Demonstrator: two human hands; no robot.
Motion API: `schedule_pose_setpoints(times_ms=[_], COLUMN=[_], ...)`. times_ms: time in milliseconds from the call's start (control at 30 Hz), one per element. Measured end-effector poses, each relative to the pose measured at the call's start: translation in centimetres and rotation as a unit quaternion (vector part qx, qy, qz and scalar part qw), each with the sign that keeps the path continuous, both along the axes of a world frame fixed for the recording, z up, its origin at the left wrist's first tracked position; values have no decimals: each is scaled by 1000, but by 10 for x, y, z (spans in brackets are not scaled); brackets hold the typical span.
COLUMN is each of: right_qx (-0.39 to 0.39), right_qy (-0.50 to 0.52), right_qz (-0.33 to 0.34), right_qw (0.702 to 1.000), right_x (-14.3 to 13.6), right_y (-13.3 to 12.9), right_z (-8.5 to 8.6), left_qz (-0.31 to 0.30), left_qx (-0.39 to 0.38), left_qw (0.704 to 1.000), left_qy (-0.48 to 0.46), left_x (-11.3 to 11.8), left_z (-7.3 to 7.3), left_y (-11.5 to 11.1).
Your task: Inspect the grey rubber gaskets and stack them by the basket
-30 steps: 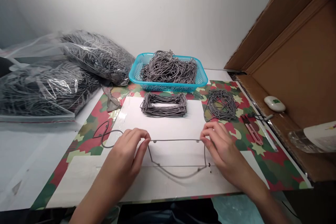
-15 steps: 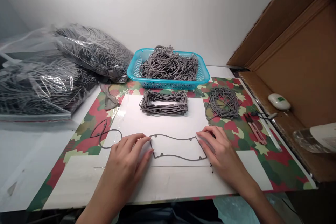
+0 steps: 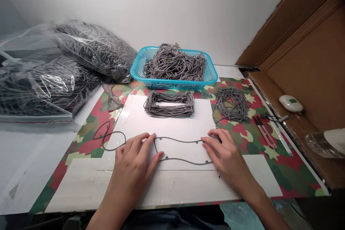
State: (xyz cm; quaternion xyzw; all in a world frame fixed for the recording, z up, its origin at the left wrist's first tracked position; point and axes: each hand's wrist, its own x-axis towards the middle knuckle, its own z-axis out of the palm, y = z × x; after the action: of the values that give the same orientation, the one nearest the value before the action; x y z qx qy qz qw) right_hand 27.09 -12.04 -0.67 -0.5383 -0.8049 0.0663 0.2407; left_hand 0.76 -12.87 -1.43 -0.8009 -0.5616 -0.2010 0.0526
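Note:
A thin grey wavy four-sided ring (image 3: pixel 183 162) with small tabs lies on the white sheet (image 3: pixel 178 125). My left hand (image 3: pixel 137 161) rests at its left end, fingertips on the upper left corner and thumb by the lower left one. At the right end, my right hand (image 3: pixel 223 152) touches the upper right corner with its index finger and thumb, covering the right edge. Both hands have their fingers apart. Behind the ring sits a neat rectangular stack of grey rings (image 3: pixel 169 109). A loose looped grey ring (image 3: pixel 114 132) lies left of my left hand.
A blue basket (image 3: pixel 172 85) of tangled grey rings stands at the back. Filled plastic bags (image 3: pixel 45 90) are at the left. On the right are a grey tangle (image 3: pixel 232 104), pink-handled snips (image 3: pixel 265 133), a white pen-like tool (image 3: pixel 281 138), a white oval object (image 3: pixel 291 103) and a bottle (image 3: pixel 326 143).
My right thumb and index finger have come closer together at the ring's right end. My left thumb has shifted slightly to the right. The whole view has moved a little.

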Motion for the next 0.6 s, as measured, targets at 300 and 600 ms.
schedule_pose_setpoints(times_ms=[300, 600], right_qx=[-2, -8], right_qy=[17, 70], right_qz=[7, 11], right_qw=[1000, 997], right_x=[-2, -4], right_y=[2, 1], right_z=[1, 4], left_qz=[12, 19], left_qx=[-17, -48], left_qw=[1000, 997], left_qy=[-19, -52], left_x=[-1, 0], left_z=[-1, 5], left_y=[-1, 8])
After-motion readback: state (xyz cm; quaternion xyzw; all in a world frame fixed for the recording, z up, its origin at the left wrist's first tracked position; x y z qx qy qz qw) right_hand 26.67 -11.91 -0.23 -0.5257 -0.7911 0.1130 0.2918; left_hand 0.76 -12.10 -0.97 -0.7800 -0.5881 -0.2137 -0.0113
